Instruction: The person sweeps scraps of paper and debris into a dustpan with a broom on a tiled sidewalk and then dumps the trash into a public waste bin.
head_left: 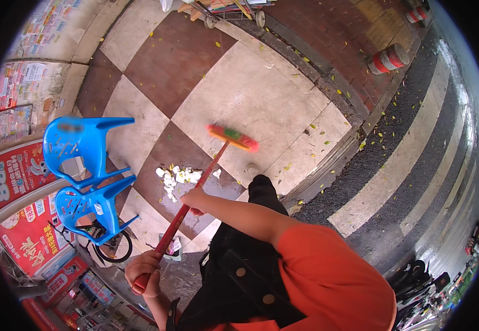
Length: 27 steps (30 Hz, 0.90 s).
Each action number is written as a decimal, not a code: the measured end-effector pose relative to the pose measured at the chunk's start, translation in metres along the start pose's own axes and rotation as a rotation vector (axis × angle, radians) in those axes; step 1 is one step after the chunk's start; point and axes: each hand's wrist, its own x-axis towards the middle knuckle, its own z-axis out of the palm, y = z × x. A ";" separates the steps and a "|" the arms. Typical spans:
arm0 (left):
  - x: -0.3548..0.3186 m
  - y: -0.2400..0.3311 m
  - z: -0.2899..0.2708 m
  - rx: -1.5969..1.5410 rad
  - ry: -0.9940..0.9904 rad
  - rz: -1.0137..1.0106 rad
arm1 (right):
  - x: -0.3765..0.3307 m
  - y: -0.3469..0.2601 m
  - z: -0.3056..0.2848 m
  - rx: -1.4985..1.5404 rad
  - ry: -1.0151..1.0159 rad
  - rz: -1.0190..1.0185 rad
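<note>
A broom with a long red handle (167, 238) slants across the middle of the view. My left hand (144, 271) is wrapped round the handle near its top end. Farther down the handle, my right hand (194, 199) grips it too. The broom head (233, 138), with red, green and yellow colouring, is on or just over a pale floor tile, beyond my feet. White crumpled scraps (180, 175) lie on a dark tile to the left of the handle. Beside the handle, near my left hand, is a small white and pink item (173, 246), partly hidden, whose kind I cannot make out.
Two blue plastic chairs (76, 143) stand on the left, by a wall with red posters (29, 234). Behind them shows a bicycle wheel (113, 246). A loaded cart (234, 12) is at the far side. To the right run a kerb, a striped crossing (394, 182) and a red-white bollard (388, 59).
</note>
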 end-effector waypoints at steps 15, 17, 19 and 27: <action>0.021 -0.038 0.107 -0.700 -0.500 0.061 | -0.100 0.093 -0.144 0.847 0.598 -0.137; 0.025 -0.058 0.145 -0.664 -0.579 0.007 | -0.092 0.111 -0.190 0.805 0.684 -0.047; 0.030 -0.071 0.187 -0.552 -0.664 0.098 | -0.060 0.145 -0.242 0.713 0.661 0.070; 0.070 -0.017 0.132 -0.597 -0.346 0.038 | -0.049 0.071 -0.153 0.750 0.342 -0.058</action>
